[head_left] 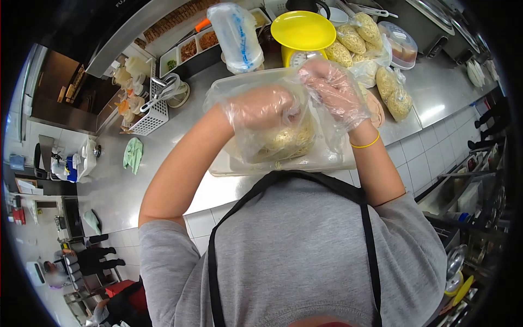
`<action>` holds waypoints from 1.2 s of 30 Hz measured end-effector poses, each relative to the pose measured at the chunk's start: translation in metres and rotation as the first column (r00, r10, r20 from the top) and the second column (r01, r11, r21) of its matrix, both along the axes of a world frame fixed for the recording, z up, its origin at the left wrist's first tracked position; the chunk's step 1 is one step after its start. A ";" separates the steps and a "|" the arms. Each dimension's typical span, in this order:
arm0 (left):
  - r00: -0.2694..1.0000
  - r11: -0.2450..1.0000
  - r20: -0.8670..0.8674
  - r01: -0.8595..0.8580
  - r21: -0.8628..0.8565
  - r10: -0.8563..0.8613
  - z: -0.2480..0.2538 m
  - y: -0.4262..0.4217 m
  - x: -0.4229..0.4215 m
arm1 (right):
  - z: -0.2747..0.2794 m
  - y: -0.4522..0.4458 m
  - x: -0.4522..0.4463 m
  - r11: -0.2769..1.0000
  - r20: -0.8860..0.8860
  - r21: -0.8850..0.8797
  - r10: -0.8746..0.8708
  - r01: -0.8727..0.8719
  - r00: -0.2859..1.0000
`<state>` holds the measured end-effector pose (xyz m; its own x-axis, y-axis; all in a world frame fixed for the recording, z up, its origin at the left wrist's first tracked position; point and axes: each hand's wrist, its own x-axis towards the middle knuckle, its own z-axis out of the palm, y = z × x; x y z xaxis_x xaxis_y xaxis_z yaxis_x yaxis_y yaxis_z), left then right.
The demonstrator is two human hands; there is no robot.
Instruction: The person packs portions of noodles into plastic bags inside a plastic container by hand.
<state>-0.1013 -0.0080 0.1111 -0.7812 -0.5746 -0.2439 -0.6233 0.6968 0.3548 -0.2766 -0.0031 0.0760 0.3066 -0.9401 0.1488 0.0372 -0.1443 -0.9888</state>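
Note:
Clear plastic gloves cover both hands. My left hand (261, 106) is curled closed at the top of a clear plastic bag (248, 144), and loose film hides part of its fingers. Pale noodles (294, 136) show through the lower part of the bag, below the hands. Beside it, my right hand (335, 95) pinches gathered plastic at the bag's right side; a yellow band circles that wrist. Under the bag lies a translucent plastic tray (223, 87), its middle largely hidden by the hands and bag.
A scale with a yellow pan (303, 30) stands behind the tray. Several bagged noodle portions (393, 94) lie to the right, near a lidded container (400, 46). At left are a white basket (155, 117) and green cloth (133, 155). A plastic-wrapped stack (237, 41) stands behind.

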 end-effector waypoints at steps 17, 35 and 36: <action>0.993 0.931 -0.115 0.053 0.362 -0.012 -0.069 -0.030 -0.022 | -0.019 -0.019 0.008 0.995 0.330 0.068 0.049 -0.076 0.943; 0.995 0.996 0.091 -0.040 -0.081 0.048 -0.047 -0.009 -0.015 | -0.035 -0.026 0.008 0.939 0.445 0.042 0.288 -0.341 0.848; 0.998 0.997 0.040 -0.041 -0.067 0.044 -0.048 -0.008 -0.015 | -0.035 -0.025 0.009 0.933 0.482 0.070 0.278 -0.353 0.831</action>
